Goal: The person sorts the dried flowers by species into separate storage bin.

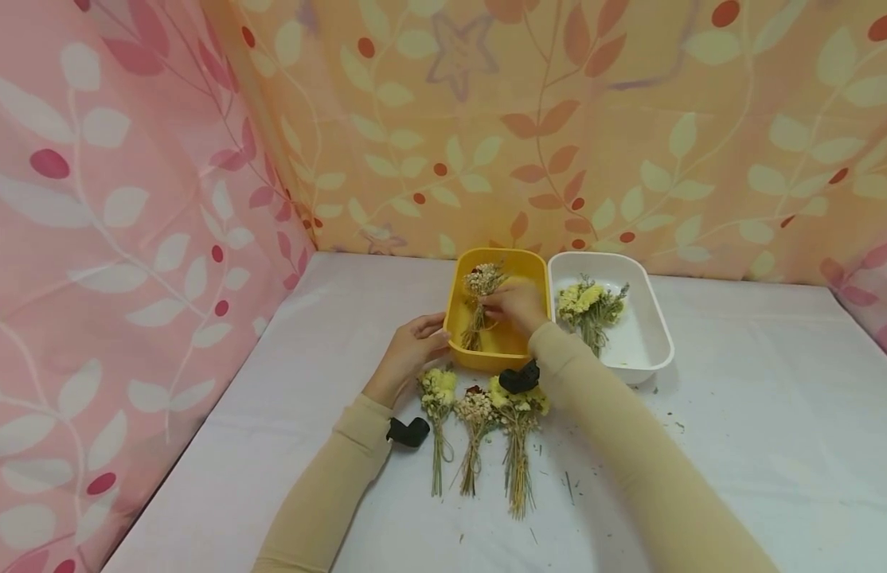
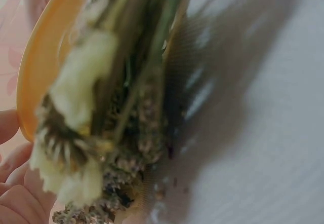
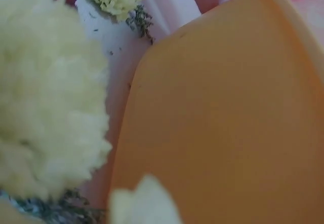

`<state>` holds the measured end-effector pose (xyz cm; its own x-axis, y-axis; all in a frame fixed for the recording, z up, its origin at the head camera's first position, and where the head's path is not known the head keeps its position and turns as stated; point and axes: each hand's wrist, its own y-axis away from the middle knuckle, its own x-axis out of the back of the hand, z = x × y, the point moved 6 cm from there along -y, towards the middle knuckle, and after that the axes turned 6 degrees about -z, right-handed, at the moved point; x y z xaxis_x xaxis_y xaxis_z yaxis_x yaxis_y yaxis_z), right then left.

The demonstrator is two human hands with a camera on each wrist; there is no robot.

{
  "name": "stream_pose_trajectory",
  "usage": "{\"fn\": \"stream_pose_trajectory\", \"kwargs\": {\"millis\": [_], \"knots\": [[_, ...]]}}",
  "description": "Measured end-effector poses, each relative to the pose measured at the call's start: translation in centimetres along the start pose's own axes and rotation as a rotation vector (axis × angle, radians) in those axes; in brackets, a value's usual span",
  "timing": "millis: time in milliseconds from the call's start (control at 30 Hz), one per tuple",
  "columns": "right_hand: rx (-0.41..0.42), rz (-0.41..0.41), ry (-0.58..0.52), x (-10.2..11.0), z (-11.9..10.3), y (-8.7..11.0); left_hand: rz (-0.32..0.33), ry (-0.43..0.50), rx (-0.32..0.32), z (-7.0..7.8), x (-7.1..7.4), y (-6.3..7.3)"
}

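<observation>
While the right hand pinches a dried bouquet inside the yellow tray, the left hand rests relaxed fingers against its left wall.

Just beside its right rim sits the white tray; 3 bouquets crowd its near edge, while white cloth stretches leftward.

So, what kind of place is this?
It looks like a little work table in a curtained-off spot, maybe for crafts. Leafy printed cloth hangs behind the white-covered table, and small tied flower bunches lie by a yellow tray and a white tray.
</observation>
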<state>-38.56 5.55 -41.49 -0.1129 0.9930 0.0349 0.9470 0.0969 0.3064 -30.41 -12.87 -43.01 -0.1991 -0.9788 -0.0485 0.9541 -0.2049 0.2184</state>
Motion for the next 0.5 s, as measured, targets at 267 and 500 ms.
{"fn": "stream_pose_trajectory", "kwargs": {"millis": [267,500], "knots": [[-0.069,-0.009,-0.066,-0.3,0.9,-0.7,0.012,-0.001,0.004,-0.2,0.0,-0.1],[-0.115,-0.013,-0.075,-0.3,1.2,-0.6,0.000,-0.004,-0.012,0.0,0.0,-0.1]]}}
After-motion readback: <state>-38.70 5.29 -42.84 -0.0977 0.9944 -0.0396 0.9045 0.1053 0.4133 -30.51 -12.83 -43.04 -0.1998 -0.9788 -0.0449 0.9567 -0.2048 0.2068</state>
